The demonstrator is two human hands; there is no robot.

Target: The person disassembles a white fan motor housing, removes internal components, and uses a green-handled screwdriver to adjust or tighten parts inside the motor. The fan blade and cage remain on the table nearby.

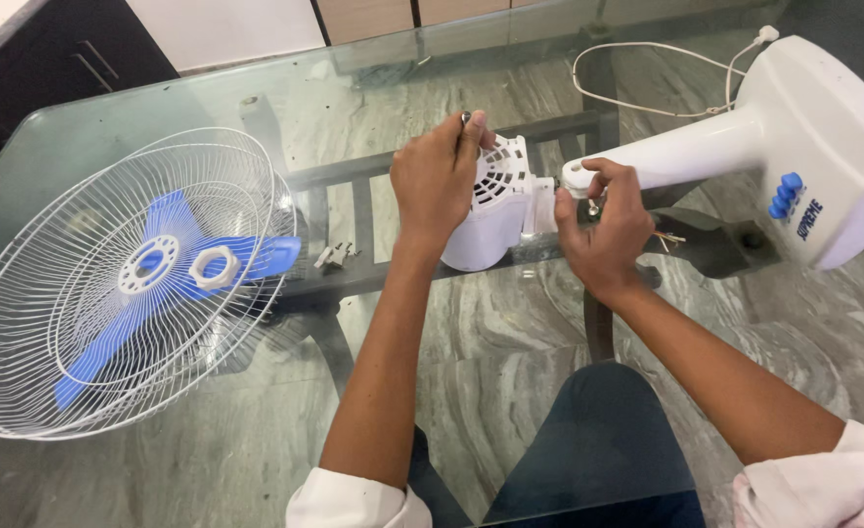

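A white fan motor housing (495, 210) with a vented back lies on the glass table (256, 430), joined to the neck of a white fan stand (686, 152). My left hand (437, 176) is closed over the top of the housing, with a small metal tip showing above the fingers. My right hand (603, 225) pinches the joint between the housing and the stand neck. The stand's base (823, 137) with blue buttons lies on its side at the right.
Two white wire fan guards (109, 293) lie stacked at the left, with a blue blade and a white plastic nut (215, 266) among them. Small white parts (334, 254) sit near the guards. A white cord (647, 78) loops at the back.
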